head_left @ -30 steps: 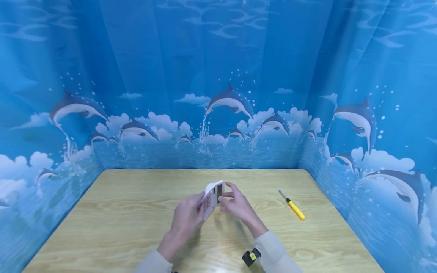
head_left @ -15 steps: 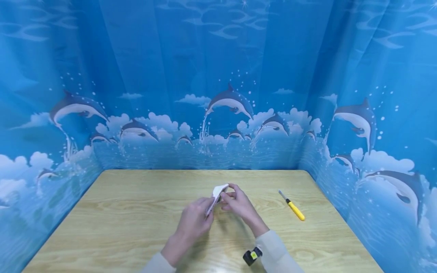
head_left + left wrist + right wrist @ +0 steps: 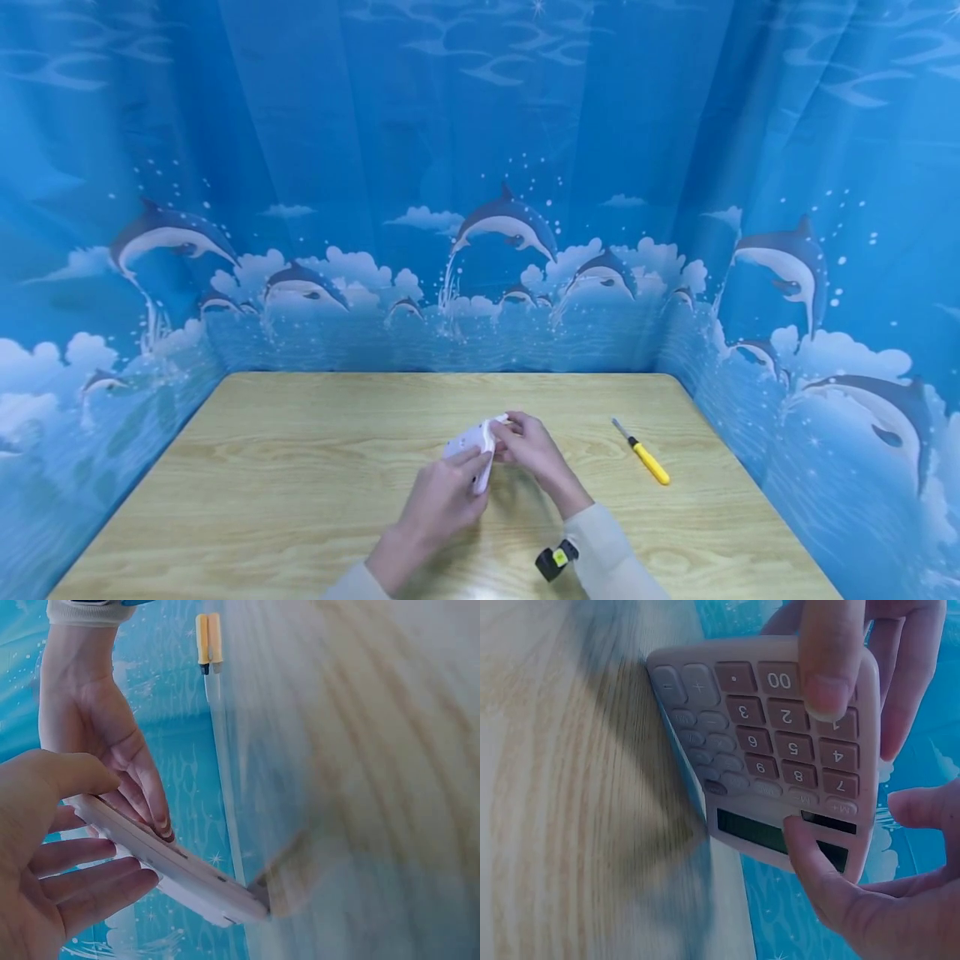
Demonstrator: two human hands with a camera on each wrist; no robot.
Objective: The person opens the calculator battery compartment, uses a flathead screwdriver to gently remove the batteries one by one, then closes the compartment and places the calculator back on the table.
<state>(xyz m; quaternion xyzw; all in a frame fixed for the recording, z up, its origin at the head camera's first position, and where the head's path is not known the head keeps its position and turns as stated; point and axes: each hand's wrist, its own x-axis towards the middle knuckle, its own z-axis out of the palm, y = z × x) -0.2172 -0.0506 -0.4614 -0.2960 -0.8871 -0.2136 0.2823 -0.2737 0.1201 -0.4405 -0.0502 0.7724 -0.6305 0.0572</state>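
A pale pink calculator with darker pink number keys is tilted above the wooden table, its pale back upward in the head view. My left hand grips its key end; in the right wrist view the left thumb lies over the 1 key. At the display end, my right hand holds the calculator, with one finger across the dark display strip. The left wrist view shows the calculator edge-on between both hands. Whether its lower corner touches the table cannot be told.
To the right on the table lies a screwdriver with a yellow handle and metal shaft. A blue curtain printed with dolphins surrounds the table's back and sides. A small black device sits on the right wrist.
Both hands have turned the calculator over: its keys and display faced the head camera, then its edge, and now its pale back. The left hand has shifted slightly right.
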